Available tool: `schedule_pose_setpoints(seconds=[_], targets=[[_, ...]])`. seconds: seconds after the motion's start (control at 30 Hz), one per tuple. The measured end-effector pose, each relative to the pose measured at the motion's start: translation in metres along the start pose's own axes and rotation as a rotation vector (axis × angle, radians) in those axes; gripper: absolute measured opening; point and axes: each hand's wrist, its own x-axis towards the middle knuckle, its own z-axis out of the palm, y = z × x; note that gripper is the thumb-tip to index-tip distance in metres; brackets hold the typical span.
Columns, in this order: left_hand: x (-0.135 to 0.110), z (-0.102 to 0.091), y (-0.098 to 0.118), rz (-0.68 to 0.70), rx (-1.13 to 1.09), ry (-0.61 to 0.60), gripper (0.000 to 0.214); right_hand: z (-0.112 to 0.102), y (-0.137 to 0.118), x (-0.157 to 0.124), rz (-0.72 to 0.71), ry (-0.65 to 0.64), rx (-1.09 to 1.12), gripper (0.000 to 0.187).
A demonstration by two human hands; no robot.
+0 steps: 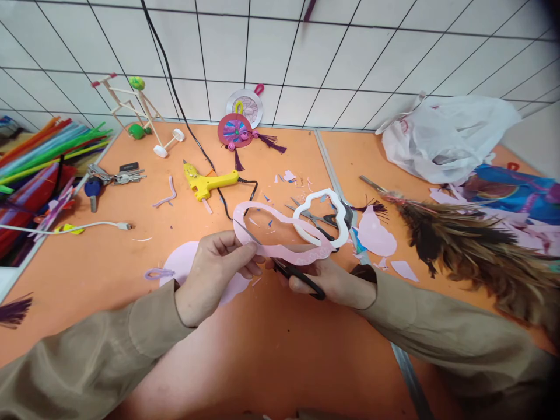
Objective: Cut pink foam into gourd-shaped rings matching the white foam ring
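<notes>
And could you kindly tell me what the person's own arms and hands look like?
Both arms wear long, plain khaki-brown sleeves, the left sleeve and the right sleeve, with soft folds in the cloth. A seam marks off the left cuff. The left hand and right hand are ungloved.

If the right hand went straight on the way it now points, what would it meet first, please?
Most likely the left hand, which pinches the pink cut-out ring; how far apart in depth they are is unclear.
</notes>
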Motion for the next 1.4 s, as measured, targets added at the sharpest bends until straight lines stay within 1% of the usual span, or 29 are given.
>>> schedule_pose_setpoints(seconds=[0.17,0.27,0.47,0.57,0.7,0.77,0.83,0.97,1.13,1.3,1.4], targets=[[0.000,0.001,0.001,0.000,0.012,0.005,0.013,0.001,-0.001,0.001,0.054,-0.022,0.032,0.053],[0.000,0.001,0.002,-0.003,0.024,0.006,0.012,0.002,-0.005,0.001,0.053,-0.034,0.080,0.057],[0.002,-0.003,0.003,0.027,0.050,0.030,0.015,0.001,-0.005,0.000,0.049,-0.020,0.022,0.037],[0.002,-0.003,0.003,0.035,0.053,0.031,0.014,0.000,-0.005,0.000,0.076,-0.031,0.036,0.041],[0.001,-0.003,0.002,0.030,0.072,0.024,0.013,-0.001,-0.012,0.001,0.068,-0.076,0.024,0.042],[0.001,-0.003,0.002,0.030,0.076,0.020,0.013,-0.001,-0.016,0.002,0.048,-0.095,0.011,0.039],[0.001,-0.003,0.002,0.033,0.073,0.017,0.013,-0.001,-0.020,0.002,0.035,-0.087,-0.006,0.032],[0.001,-0.002,0.003,0.037,0.069,0.021,0.013,0.001,-0.022,0.001,0.068,-0.069,-0.039,0.022],[0.000,-0.001,0.004,0.047,0.090,0.021,0.014,0.002,-0.023,0.001,0.054,-0.065,-0.065,0.025],[0.001,0.001,0.007,0.030,0.146,0.053,0.013,0.000,-0.020,0.001,0.006,-0.063,-0.061,0.034],[0.000,0.002,0.008,0.020,0.164,0.065,0.012,0.000,-0.015,0.001,-0.002,-0.041,-0.048,0.032]])
